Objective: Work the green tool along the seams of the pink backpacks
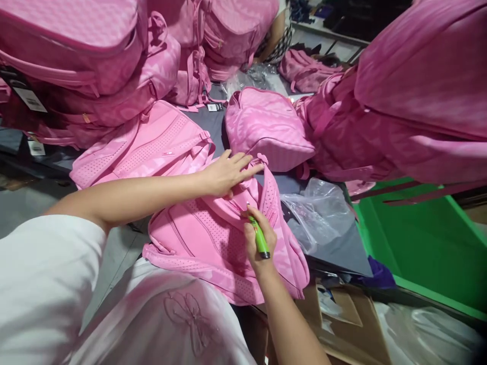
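Note:
A pink backpack (198,228) lies in front of me at the table's edge, its perforated back panel and straps facing up. My right hand (260,233) is closed around a green marker (259,237) with a black end. The marker's tip points at the top part of the backpack. Above it, my left hand (230,175) lies with fingers spread on the backpack near its top handle. Another pink backpack (152,144) lies just beyond my left forearm, straps up. A smaller pink bag (269,129) stands past my left fingertips.
Stacked pink backpacks (76,61) rise at the left, and more (422,96) lean in at the right. Clear plastic bags (321,213) lie on the dark table. A green bin (426,238) and a cardboard box (346,319) stand at the right. Someone's arm (274,38) shows at the back.

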`<state>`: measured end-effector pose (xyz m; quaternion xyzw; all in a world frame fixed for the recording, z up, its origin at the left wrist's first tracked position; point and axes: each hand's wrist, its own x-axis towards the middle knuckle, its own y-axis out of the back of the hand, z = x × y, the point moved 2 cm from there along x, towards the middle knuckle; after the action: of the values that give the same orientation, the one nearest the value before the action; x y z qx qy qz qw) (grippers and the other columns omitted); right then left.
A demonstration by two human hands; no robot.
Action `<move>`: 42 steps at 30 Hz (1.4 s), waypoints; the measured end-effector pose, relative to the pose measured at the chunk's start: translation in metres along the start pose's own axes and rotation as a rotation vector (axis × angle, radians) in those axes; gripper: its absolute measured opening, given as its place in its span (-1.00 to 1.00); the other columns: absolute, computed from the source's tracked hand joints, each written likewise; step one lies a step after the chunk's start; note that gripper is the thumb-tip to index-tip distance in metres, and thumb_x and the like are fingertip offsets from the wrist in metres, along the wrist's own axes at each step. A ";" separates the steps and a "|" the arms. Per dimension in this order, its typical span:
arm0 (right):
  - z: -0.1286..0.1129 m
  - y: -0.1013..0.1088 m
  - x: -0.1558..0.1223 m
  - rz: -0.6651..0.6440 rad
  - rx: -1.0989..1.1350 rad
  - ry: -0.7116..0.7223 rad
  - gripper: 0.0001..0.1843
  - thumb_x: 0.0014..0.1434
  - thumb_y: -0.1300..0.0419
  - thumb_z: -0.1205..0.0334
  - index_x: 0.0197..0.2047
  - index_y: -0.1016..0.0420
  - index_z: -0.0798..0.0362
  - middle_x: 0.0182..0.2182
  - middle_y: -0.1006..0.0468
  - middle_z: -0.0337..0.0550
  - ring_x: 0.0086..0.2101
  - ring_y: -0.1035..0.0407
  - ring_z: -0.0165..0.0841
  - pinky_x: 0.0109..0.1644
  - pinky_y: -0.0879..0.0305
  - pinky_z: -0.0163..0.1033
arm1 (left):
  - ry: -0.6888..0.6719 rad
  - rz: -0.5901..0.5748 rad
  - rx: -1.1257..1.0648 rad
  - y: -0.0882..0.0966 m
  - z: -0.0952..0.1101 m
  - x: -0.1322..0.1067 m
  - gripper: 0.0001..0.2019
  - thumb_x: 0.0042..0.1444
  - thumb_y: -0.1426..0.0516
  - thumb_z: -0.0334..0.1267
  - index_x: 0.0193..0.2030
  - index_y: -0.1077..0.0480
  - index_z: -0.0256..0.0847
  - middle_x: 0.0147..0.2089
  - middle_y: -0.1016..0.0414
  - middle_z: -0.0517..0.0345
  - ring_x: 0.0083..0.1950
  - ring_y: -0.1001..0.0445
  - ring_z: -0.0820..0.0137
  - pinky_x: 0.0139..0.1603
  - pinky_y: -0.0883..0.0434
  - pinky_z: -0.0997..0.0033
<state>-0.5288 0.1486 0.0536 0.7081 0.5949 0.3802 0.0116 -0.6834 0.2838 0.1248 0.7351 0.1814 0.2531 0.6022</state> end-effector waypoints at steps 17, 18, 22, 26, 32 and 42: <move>0.013 0.025 0.042 -0.316 -0.110 -0.080 -0.73 0.34 -0.14 0.08 -0.01 -0.55 -0.02 -0.09 -0.68 -0.07 -0.10 -0.56 -0.18 0.03 -0.43 -0.02 | -0.005 -0.091 -0.015 -0.026 0.012 0.019 -0.01 0.14 -0.26 -0.17 0.56 0.24 -0.21 0.59 0.25 -0.35 0.58 0.14 -0.18 0.44 -0.04 -0.33; 0.013 0.024 0.041 -0.319 -0.101 -0.102 -0.73 0.35 -0.12 0.07 -0.01 -0.54 -0.01 -0.10 -0.67 -0.07 -0.10 -0.56 -0.19 0.01 -0.42 -0.04 | -0.011 -0.115 -0.018 -0.028 0.012 0.020 0.03 0.10 -0.30 -0.16 0.56 0.24 -0.20 0.59 0.30 -0.35 0.59 0.19 -0.19 0.45 -0.01 -0.36; 0.017 0.022 0.045 -0.288 -0.107 -0.240 -0.77 0.29 -0.14 0.07 -0.09 -0.44 0.01 -0.30 -0.63 -0.17 -0.34 -0.53 -0.28 -0.24 -0.41 -0.18 | 0.023 -0.168 0.012 -0.030 0.015 0.025 -0.03 0.15 -0.26 -0.21 0.56 0.22 -0.18 0.58 0.27 -0.38 0.56 0.06 -0.20 0.42 -0.10 -0.29; 0.025 0.024 0.063 -0.415 -0.080 -0.330 -0.78 0.25 -0.20 0.05 -0.20 -0.50 0.01 -0.41 -0.62 -0.23 -0.45 -0.48 -0.34 -0.35 -0.35 -0.26 | 0.056 -0.133 -0.003 -0.032 0.016 0.026 -0.17 0.23 -0.17 -0.26 0.55 0.14 -0.25 0.57 0.17 -0.37 0.50 -0.10 -0.16 0.41 -0.15 -0.20; 0.032 0.030 0.089 -0.600 -0.041 -0.247 -0.66 0.21 -0.30 0.01 -0.03 -0.66 -0.01 -0.09 -0.70 -0.09 -0.14 -0.59 -0.16 0.01 -0.46 -0.07 | 0.203 -0.116 -0.078 -0.041 0.014 0.031 -0.15 0.18 -0.20 -0.30 0.54 0.09 -0.28 0.59 0.21 -0.27 0.54 0.05 -0.20 0.42 -0.04 -0.37; 0.032 0.024 0.091 -0.668 -0.114 -0.172 -0.70 0.29 -0.20 0.14 0.02 -0.64 0.00 -0.08 -0.69 -0.09 -0.12 -0.57 -0.19 0.03 -0.46 -0.05 | 0.172 -0.162 -0.066 -0.034 0.008 0.036 -0.33 0.29 -0.10 -0.28 0.50 -0.04 -0.34 0.54 -0.01 -0.29 0.24 -0.31 -0.10 0.22 -0.28 -0.18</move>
<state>-0.4902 0.2330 0.0897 0.5020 0.7685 0.3268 0.2250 -0.6483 0.3053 0.0963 0.6735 0.2828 0.2716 0.6266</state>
